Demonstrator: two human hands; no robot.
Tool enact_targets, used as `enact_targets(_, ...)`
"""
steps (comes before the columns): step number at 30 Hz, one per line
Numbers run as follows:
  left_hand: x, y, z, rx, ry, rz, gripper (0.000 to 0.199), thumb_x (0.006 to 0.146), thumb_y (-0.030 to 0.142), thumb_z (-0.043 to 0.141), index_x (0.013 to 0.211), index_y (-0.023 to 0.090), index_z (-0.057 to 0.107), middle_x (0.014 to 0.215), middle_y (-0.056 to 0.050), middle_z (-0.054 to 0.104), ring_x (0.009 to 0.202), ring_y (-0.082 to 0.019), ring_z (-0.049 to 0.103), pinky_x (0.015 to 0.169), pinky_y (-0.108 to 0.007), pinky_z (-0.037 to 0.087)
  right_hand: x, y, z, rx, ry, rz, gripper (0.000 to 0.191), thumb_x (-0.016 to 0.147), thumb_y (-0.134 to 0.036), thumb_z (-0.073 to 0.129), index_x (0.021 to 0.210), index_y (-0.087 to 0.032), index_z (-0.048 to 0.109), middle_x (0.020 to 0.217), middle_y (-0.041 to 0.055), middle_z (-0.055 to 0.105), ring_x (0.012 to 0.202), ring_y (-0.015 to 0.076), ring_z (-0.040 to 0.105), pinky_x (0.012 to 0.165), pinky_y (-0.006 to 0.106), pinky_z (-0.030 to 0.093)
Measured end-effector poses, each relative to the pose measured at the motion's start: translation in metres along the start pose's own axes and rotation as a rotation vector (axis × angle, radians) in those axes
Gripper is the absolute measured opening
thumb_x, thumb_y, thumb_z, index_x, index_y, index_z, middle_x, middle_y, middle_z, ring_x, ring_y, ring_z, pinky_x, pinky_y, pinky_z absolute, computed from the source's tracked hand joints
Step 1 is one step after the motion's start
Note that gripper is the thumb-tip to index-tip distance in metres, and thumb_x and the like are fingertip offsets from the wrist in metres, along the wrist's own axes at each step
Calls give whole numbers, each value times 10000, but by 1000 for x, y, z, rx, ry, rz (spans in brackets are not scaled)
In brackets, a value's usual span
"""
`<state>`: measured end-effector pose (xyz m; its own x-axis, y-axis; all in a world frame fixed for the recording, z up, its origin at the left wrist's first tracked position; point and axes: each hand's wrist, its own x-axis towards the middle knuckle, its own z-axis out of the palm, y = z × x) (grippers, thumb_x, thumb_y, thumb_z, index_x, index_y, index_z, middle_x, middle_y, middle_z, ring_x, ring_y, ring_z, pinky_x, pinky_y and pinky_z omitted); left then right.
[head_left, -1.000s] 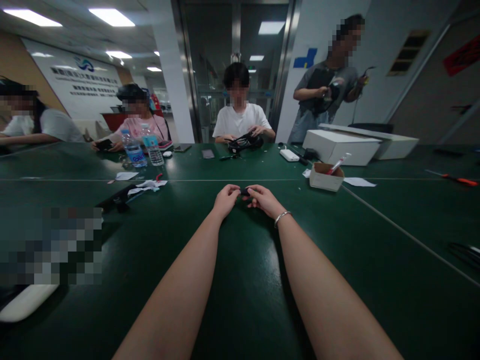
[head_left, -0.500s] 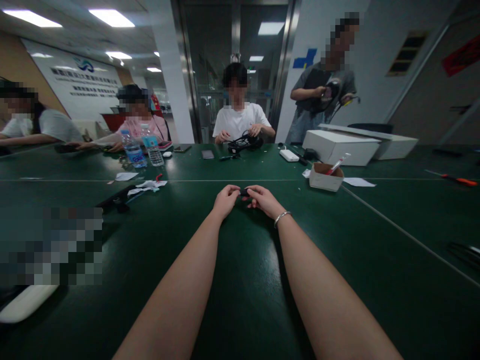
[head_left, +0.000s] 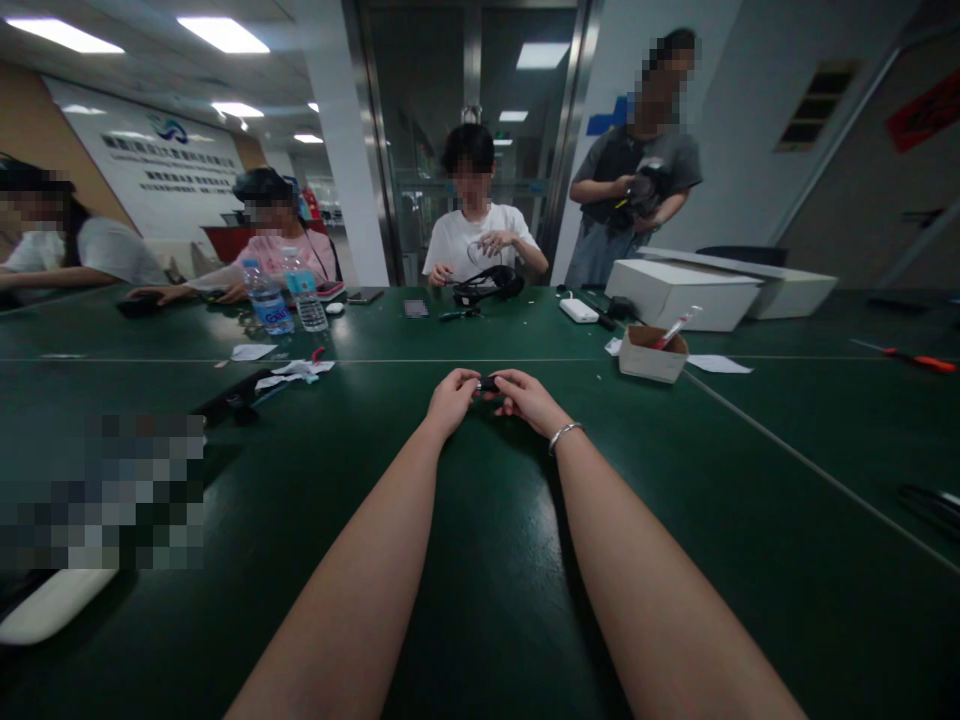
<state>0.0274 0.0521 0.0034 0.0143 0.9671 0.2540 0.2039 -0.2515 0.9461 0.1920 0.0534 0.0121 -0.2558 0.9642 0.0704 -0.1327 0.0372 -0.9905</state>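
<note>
Both my arms reach forward over the dark green table (head_left: 487,600). Between my fingertips is a small black object (head_left: 489,384) with a lighter, metal-looking end on the left; its exact kind is too small to make out. My left hand (head_left: 451,398) pinches the lighter end with thumb and fingers. On the other side, my right hand (head_left: 529,398) grips the black part, its lower fingers curled beneath. A silver bracelet (head_left: 564,436) circles my right wrist. The hands are just above the tabletop, and the fingers hide part of the object.
Beyond my hands, a seated person (head_left: 480,235) handles a black strap-like device (head_left: 487,287). To the right stand a small cardboard box (head_left: 652,358), white boxes (head_left: 682,290) and an orange screwdriver (head_left: 930,362). Water bottles (head_left: 304,295) and paper scraps (head_left: 296,372) are at left.
My hands and the small black object stay nearly in place. The seated person opposite has raised one hand; the standing person at right has shifted slightly left.
</note>
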Motion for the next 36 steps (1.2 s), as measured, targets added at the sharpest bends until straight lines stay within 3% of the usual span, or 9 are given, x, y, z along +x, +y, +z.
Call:
enact_targets(3, 1, 0, 0, -6, 4, -8, 239, 871, 327, 494, 973, 173, 644, 697, -14, 604, 584, -116, 523, 540, -224, 400, 0, -1, 1, -8, 5, 3, 98, 900, -201, 587, 991, -165, 591, 698, -1, 696, 370, 31, 465, 507, 204, 554)
enact_targets(6, 2, -1, 0, 4, 19, -21, 221, 846, 314, 530, 980, 183, 647, 779, -22, 631, 633, -118, 542, 549, -217, 403, 0, -1, 1, -16, 10, 7, 95, 912, -186, 565, 1002, -163, 584, 705, 1, 699, 370, 32, 472, 500, 197, 548)
enact_targets(10, 3, -2, 1, 0, 1, -31, 276, 879, 377, 479, 969, 173, 642, 668, -2, 580, 560, -110, 492, 512, -213, 374, 1, 0, 1, -19, 21, 6, 84, 918, -180, 554, 997, -162, 576, 697, -1, 697, 358, 33, 470, 488, 200, 546)
enact_targets(21, 2, -3, 0, -13, 7, -16, 230, 844, 335, 542, 970, 174, 648, 772, -25, 626, 632, -118, 537, 522, -211, 385, 3, 2, 1, -32, 16, -2, 100, 900, -191, 584, 996, -164, 583, 695, 0, 695, 354, 32, 470, 487, 197, 548)
enact_targets(29, 2, -4, 0, -11, 2, -9, 267, 863, 391, 528, 956, 173, 651, 727, -26, 631, 596, -119, 531, 514, -216, 390, 2, 1, 1, -52, 16, -2, 89, 906, -183, 574, 992, -158, 577, 681, 1, 695, 354, 35, 472, 487, 204, 556)
enact_targets(36, 3, -3, 0, 0, 12, -22, 227, 833, 307, 554, 989, 176, 655, 799, -34, 651, 631, -123, 553, 538, -223, 410, 3, 2, 0, -45, -2, -9, 95, 903, -192, 586, 993, -162, 582, 701, 3, 701, 361, 33, 479, 490, 200, 553)
